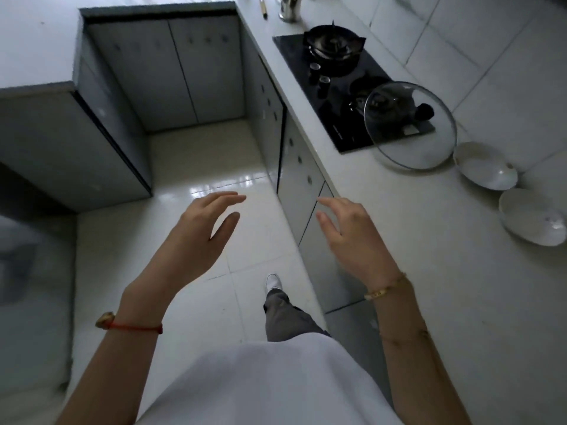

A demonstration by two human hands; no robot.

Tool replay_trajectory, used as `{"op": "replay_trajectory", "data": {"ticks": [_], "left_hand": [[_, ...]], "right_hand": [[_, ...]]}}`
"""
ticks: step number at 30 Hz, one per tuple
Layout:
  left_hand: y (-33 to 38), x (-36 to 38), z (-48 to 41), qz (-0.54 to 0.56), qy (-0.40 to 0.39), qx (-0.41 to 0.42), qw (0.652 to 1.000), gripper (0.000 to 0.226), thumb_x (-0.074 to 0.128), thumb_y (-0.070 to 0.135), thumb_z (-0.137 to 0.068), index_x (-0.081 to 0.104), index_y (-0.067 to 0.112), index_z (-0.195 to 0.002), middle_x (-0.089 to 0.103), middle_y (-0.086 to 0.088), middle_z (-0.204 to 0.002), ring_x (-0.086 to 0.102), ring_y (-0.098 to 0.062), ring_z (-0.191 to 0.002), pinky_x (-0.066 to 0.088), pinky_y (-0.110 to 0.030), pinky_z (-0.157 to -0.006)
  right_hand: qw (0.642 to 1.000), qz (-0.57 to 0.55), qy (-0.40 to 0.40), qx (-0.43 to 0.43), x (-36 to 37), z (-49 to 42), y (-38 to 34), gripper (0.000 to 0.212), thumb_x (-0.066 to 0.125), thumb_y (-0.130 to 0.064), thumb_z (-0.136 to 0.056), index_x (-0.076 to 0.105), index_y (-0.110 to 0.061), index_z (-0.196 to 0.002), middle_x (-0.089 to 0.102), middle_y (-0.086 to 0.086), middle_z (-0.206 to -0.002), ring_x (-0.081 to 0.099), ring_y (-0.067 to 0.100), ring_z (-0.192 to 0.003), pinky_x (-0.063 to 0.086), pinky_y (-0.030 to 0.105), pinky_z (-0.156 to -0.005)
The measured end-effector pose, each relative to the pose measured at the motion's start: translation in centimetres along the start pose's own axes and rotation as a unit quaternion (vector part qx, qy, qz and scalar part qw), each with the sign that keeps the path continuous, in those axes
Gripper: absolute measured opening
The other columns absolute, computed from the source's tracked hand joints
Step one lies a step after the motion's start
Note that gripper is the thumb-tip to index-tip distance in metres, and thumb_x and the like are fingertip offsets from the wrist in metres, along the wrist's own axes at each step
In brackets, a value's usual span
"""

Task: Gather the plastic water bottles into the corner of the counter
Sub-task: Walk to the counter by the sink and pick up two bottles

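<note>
While we stand by the counter (pixel 399 210), our left hand (pixel 202 228) and right hand (pixel 352 237) hover forward, 2 palms facing, fingers loosely spread, empty.

Pale worktop (pixel 399 240) with a smooth, faintly matt stone-like finish; inset hob (pixel 337 96) of glossy black glass, partly overlapped by a clear glass lid (pixel 411 127) with a metal rim. Two bowls (pixel 486 167) of glazed white ceramic; a polished metal vessel (pixel 288 7) at the far end. Floor (pixel 214 185) of glossy, reflective pale tiles.

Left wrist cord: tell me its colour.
Red, clearest in the head view: cord on the left hand's wrist.
</note>
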State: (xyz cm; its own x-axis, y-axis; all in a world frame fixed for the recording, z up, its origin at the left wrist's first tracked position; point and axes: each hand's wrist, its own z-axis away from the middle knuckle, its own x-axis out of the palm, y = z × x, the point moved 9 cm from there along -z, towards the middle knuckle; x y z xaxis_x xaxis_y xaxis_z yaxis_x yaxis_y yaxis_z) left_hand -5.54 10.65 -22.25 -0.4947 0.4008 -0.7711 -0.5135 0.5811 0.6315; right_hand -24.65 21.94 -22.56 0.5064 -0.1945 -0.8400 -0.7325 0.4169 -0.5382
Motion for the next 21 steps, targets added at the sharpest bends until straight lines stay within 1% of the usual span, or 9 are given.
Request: {"op": "replay_trajectory", "data": {"ticks": [3, 7, 11, 18, 21], "left_hand": [[-1.9, -1.4, -2.3, -0.004, 0.019, -0.029, 0.999, 0.035, 0.043, 0.03, -0.097, 0.054, 0.024, -0.13, 0.055, 0.007, -0.135, 0.047, -0.014, -0.128, 0.038, -0.035, -0.108], [-3.7, -3.6, -6.3, -0.014, 0.049, -0.056, 0.997, 0.035, 0.043, 0.031, -0.098, 0.054, 0.025, -0.131, 0.055, 0.007, -0.133, 0.047, -0.011, -0.127, 0.036, -0.027, -0.107], [-5.4, -5.8, -11.0, -0.027, 0.074, -0.072, 0.994, 0.036, 0.043, 0.031, -0.098, 0.054, 0.025, -0.131, 0.055, 0.007, -0.134, 0.046, -0.011, -0.127, 0.034, -0.024, -0.106], [-8.6, -8.6, -17.6, -0.029, 0.113, -0.108, 0.987, 0.037, 0.042, 0.031, -0.097, 0.053, 0.023, -0.132, 0.055, 0.006, -0.134, 0.047, -0.011, -0.127, 0.035, -0.028, -0.108], [-10.2, -9.4, -19.4, -0.028, 0.121, -0.124, 0.984, 0.037, 0.043, 0.03, -0.097, 0.054, 0.022, -0.131, 0.055, 0.005, -0.133, 0.05, -0.013, -0.124, 0.039, -0.034, -0.107]], "right_hand": [[0.999, -0.003, -0.015, -0.034, 0.5, -4.2, -1.4, 0.039, 0.042, -0.029, -0.098, 0.05, -0.012, -0.133, 0.055, 0.005, -0.134, 0.045, 0.021, -0.126, 0.035, 0.035, -0.109], [0.997, 0.001, -0.034, -0.072, 0.6, -10.7, -3.3, 0.04, 0.042, -0.03, -0.098, 0.05, -0.013, -0.133, 0.055, 0.005, -0.135, 0.045, 0.022, -0.126, 0.036, 0.04, -0.109], [0.993, -0.005, -0.042, -0.109, 0.2, -17.1, -5.3, 0.041, 0.042, -0.032, -0.098, 0.049, -0.015, -0.134, 0.055, 0.003, -0.135, 0.043, 0.02, -0.128, 0.036, 0.04, -0.109], [0.983, 0.008, -0.065, -0.169, 0.7, -27.0, -8.4, 0.041, 0.04, -0.033, -0.098, 0.049, -0.015, -0.134, 0.055, 0.001, -0.134, 0.044, 0.018, -0.128, 0.037, 0.039, -0.109], [0.98, 0.006, -0.082, -0.181, 1.5, -30.4, -9.5, 0.041, 0.04, -0.033, -0.098, 0.049, -0.016, -0.134, 0.054, 0.001, -0.135, 0.044, 0.017, -0.128, 0.036, 0.039, -0.109]]}}
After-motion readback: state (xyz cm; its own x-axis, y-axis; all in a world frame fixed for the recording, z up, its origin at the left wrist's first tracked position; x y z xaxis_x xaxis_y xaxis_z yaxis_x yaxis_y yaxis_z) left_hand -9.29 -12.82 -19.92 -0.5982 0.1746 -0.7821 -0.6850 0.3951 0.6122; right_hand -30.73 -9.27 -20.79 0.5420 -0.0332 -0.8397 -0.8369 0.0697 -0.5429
